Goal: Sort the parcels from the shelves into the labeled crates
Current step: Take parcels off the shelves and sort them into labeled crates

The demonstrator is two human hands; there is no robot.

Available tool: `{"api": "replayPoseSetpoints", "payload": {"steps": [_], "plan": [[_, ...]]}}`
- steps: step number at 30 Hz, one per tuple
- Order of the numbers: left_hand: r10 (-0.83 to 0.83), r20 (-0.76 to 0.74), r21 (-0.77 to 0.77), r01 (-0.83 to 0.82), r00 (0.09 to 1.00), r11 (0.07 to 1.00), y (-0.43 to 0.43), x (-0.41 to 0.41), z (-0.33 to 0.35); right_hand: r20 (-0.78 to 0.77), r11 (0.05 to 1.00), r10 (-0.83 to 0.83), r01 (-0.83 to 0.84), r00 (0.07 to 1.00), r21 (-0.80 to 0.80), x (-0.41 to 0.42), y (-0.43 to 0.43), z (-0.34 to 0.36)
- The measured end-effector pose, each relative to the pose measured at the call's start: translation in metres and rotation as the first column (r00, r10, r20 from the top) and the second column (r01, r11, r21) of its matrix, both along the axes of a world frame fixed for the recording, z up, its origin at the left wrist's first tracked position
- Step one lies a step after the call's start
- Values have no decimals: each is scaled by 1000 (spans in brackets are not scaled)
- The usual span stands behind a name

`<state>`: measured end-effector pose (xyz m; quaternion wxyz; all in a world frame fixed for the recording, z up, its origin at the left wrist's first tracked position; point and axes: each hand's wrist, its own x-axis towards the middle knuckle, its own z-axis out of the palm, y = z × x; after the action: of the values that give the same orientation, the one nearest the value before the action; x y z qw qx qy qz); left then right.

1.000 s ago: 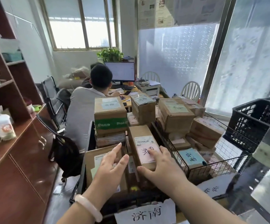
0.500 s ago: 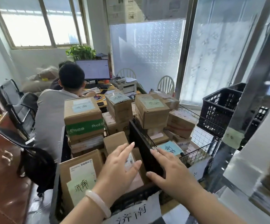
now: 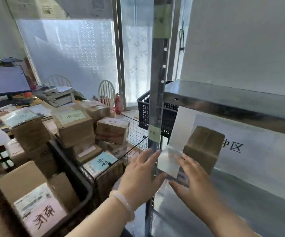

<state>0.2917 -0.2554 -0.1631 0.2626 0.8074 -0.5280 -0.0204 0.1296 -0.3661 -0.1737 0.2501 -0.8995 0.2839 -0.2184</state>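
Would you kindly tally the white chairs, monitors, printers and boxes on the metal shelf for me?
White chairs: 2
Monitor: 1
Printer: 1
Box on the shelf: 1
Total: 5

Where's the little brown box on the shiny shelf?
In the head view the brown box sits right of centre inside the metal shelf, right of its upright post, just beyond the right hand.
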Motion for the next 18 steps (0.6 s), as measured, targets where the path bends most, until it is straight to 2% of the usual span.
{"api": "replayPoseSetpoints", "payload": {"steps": [3,6,8,11,15,18], "plan": [[-119,26,-7,119,993,993,-48,-29,6,31,991,-129,130,991,-31,-37,-23,2],[-163,-4,-45,163,987,986,-98,-53,16,5,969,-236,236,972,-75,-66,-41,3],[-133,24,8,133,991,991,-130,-66,18,-21,958,-278,276,960,-80,-83,-53,-2],[-41,46,171,32,998,985,-173,-77,15,-20,959,-284,284,959,-12,-109,-70,-14],[71,37,370,-80,997,926,-212,-81,4,-51,951,-301,304,952,55,-141,-93,-30],[122,-47,334,-100,991,937,-221,-84,-6,-89,952,-279,287,956,105,-154,-111,-37]]}}
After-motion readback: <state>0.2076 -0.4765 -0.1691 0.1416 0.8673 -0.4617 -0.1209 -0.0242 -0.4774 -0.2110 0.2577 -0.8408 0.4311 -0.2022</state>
